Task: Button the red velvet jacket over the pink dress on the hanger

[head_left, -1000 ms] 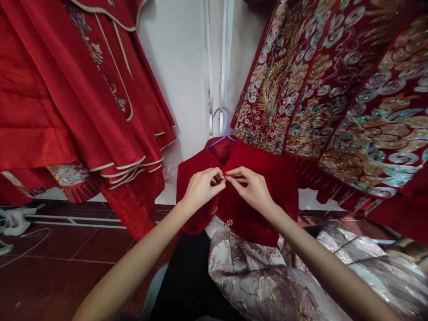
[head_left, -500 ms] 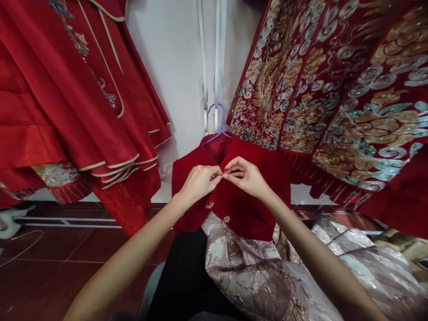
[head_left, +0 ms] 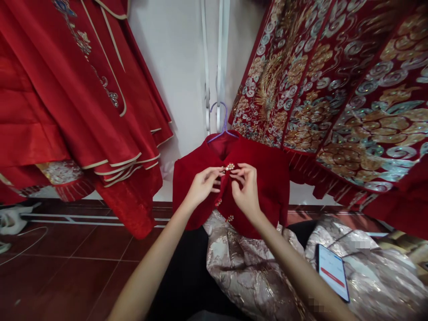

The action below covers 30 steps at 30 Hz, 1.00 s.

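A short dark red velvet jacket (head_left: 267, 178) hangs on a purple hanger (head_left: 219, 121) in front of me. My left hand (head_left: 202, 187) and my right hand (head_left: 245, 189) both pinch the jacket's front opening just below a gold and pearl clasp (head_left: 229, 167) near the collar. The fingers of both hands are curled on the fabric edges. Two more small clasps (head_left: 218, 203) sit lower on the front. Under the jacket a silvery brocade skirt (head_left: 254, 272) spreads over my lap.
Red satin robes (head_left: 76, 98) hang at the left; heavily embroidered red and gold garments (head_left: 341, 89) hang at the right. A phone (head_left: 332, 271) with a lit screen lies on the brocade at the lower right. White wall rails (head_left: 214, 53) run behind. The floor is red-brown tile (head_left: 67, 263).
Both hands have slipped a little lower on the jacket front, uncovering the top clasp, which looks fastened. A phone has come into view at the lower right.
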{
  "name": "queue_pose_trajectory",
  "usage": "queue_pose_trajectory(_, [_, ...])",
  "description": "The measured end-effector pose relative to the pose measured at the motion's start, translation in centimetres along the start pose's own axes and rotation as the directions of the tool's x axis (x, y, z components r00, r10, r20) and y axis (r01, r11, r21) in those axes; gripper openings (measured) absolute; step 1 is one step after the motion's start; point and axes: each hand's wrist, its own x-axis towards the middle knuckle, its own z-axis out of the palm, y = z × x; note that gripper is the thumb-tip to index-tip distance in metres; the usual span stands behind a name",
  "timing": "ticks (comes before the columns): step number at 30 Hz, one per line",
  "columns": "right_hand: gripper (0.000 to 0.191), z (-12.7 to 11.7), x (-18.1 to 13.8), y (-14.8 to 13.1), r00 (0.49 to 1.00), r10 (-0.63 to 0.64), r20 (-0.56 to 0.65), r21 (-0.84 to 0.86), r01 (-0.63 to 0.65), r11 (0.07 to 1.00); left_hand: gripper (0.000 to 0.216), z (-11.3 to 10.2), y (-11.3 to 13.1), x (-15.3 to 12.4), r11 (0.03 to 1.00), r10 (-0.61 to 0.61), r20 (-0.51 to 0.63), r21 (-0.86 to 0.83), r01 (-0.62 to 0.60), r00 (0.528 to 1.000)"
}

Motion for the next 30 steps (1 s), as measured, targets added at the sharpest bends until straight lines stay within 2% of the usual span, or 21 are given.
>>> queue_pose_trajectory(1, [0.021, 0.4, -1.6, 0.1, 0.998, -0.014, -0.060, -0.034, 0.012, 0.999, 0.040, -0.2, -0.3, -0.7, 0.989, -0.084, 0.003, -0.121, 0.084, 0.996])
queue_pose_trajectory(3, [0.029, 1.2, -4.5, 0.5, 0.991, -0.107, -0.084, -0.137, 0.095, 0.986, 0.049, -0.9, -1.0, -2.3, 0.952, -0.159, -0.035, -0.272, 0.143, 0.987])
queue_pose_trajectory(5, [0.045, 2.0, -6.6, 1.2, 0.990, -0.140, 0.013, -0.201, 0.140, 0.970, 0.053, -1.5, -1.7, -3.8, 0.933, -0.177, -0.129, -0.338, 0.124, 0.976])
queue_pose_trajectory(6, [0.050, 2.3, -7.2, 1.7, 0.992, -0.118, 0.033, -0.225, 0.123, 0.967, 0.053, -1.8, -2.1, -4.3, 0.927, -0.180, -0.170, -0.357, 0.110, 0.969])
queue_pose_trajectory(8, [0.050, 2.7, -7.7, 2.7, 1.000, -0.002, 0.016, -0.240, 0.006, 0.971, 0.052, -2.1, -2.6, -5.0, 0.917, -0.186, -0.213, -0.388, 0.092, 0.959])
queue_pose_trajectory(10, [0.043, 2.8, -7.4, 3.5, 0.987, 0.158, 0.019, -0.191, -0.151, 0.970, 0.053, -1.9, -3.0, -5.2, 0.909, -0.185, -0.199, -0.406, 0.091, 0.962])
queue_pose_trajectory(12, [0.031, 2.3, -6.5, 3.8, 0.949, 0.299, 0.101, -0.111, -0.288, 0.951, 0.056, -1.2, -3.7, -5.2, 0.912, -0.170, -0.159, -0.400, 0.094, 0.973])
queue_pose_trajectory(15, [0.016, 0.5, -4.7, 2.6, 0.898, 0.410, 0.160, -0.029, -0.411, 0.911, 0.062, 0.8, -5.5, -5.1, 0.922, -0.167, -0.100, -0.368, 0.120, 0.981])
queue_pose_trajectory(19, [0.019, -2.7, -2.3, -1.5, 0.900, 0.407, 0.159, 0.052, -0.419, 0.906, 0.060, 3.4, -8.4, -5.7, 0.924, -0.245, -0.057, -0.314, 0.216, 0.968])
queue_pose_trajectory(22, [0.022, -4.1, -1.7, -3.9, 0.898, 0.324, 0.298, 0.111, -0.370, 0.923, 0.050, 4.3, -9.2, -6.2, 0.969, -0.168, -0.062, -0.194, 0.153, 0.984])
queue_pose_trajectory(24, [0.022, -4.0, -1.9, -4.3, 0.871, 0.297, 0.392, 0.108, -0.364, 0.925, 0.037, 4.1, -9.0, -6.5, 0.995, -0.065, -0.165, -0.082, 0.052, 0.984])
queue_pose_trajectory(25, [0.021, -3.7, -2.2, -4.2, 0.857, 0.298, 0.420, 0.100, -0.370, 0.924, 0.030, 3.8, -9.0, -6.5, 1.000, -0.007, -0.251, -0.012, 0.004, 0.968])
queue_pose_trajectory(28, [0.019, -2.3, -3.2, -3.2, 0.827, 0.297, 0.478, 0.097, -0.385, 0.918, 0.017, 1.9, -9.2, -6.2, 0.979, 0.139, -0.507, 0.199, -0.041, 0.850])
queue_pose_trajectory(29, [0.020, -1.8, -3.5, -2.8, 0.820, 0.285, 0.497, 0.107, -0.384, 0.917, 0.019, 1.2, -9.5, -6.0, 0.971, 0.164, -0.554, 0.238, -0.033, 0.816])
queue_pose_trajectory(30, [0.022, -1.4, -3.8, -2.3, 0.813, 0.272, 0.515, 0.122, -0.383, 0.916, 0.023, 0.5, -9.8, -5.8, 0.968, 0.170, -0.572, 0.247, -0.029, 0.803])
